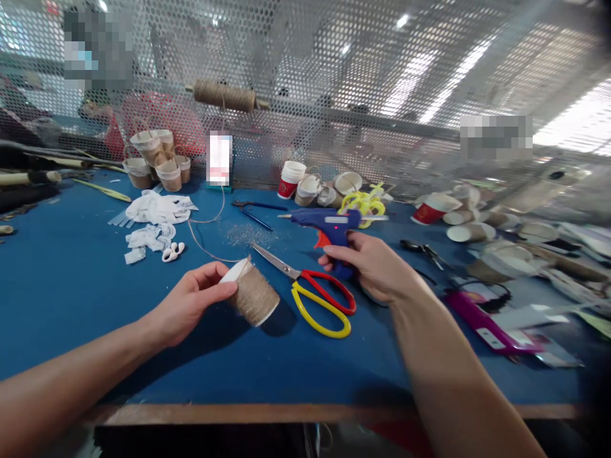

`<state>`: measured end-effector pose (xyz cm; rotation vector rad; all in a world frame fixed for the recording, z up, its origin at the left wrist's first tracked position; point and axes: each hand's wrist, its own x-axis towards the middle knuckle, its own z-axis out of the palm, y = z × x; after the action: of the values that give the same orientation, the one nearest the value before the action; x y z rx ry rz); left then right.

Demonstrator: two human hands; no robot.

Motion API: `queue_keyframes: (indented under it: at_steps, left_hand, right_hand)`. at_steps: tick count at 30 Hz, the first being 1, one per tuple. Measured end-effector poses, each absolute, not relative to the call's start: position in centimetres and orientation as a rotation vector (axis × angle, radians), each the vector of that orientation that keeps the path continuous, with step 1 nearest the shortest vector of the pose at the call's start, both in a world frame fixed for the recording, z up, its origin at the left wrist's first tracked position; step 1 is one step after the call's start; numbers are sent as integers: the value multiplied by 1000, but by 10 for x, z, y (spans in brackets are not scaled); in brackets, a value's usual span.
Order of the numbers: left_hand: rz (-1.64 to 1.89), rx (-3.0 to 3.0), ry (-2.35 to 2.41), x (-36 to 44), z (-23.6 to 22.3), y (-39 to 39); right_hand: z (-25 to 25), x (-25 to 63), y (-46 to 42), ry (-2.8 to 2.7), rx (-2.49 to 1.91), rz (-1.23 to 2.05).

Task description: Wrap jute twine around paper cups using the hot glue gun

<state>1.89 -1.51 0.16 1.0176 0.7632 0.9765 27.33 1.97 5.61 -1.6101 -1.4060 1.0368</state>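
Note:
My left hand (198,299) grips a paper cup (255,296) by its white rim, the cup tilted on its side and wrapped in brown twine. From the cup a loose strand of twine (203,250) runs back toward a twine spool (224,95) mounted on the mesh. My right hand (370,264) is closed around the handle of a blue hot glue gun (329,219) with an orange trigger. The gun's nozzle points left, and a glue stick juts out of its back. Between the hands, scissors (319,296) with one red and one yellow handle lie on the blue table.
Twine-wrapped cups (157,159) are stacked at the back left, near white fabric pieces (157,210). Blue pliers (258,210) lie mid-table. More cups (310,184) and yellow ribbon (367,207) sit behind the gun. A purple box (491,321) and clutter cover the right side. Metal mesh (305,76) rises behind.

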Motion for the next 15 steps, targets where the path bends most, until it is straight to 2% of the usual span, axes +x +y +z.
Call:
queue_keyframes:
  at_steps: [2,7,15]
  left_hand:
    - [1011,1034,796,18,1,-15]
    - [1007,1117,873,19,4,-15]
    - [978,1247,962,22,4,-15]
  right_hand:
    - [66,263,8,-1432,-1542,1145]
    - [70,243,-20,-1709,-1460,1155]
    - [54,246,-31,-2002,-1687,830]
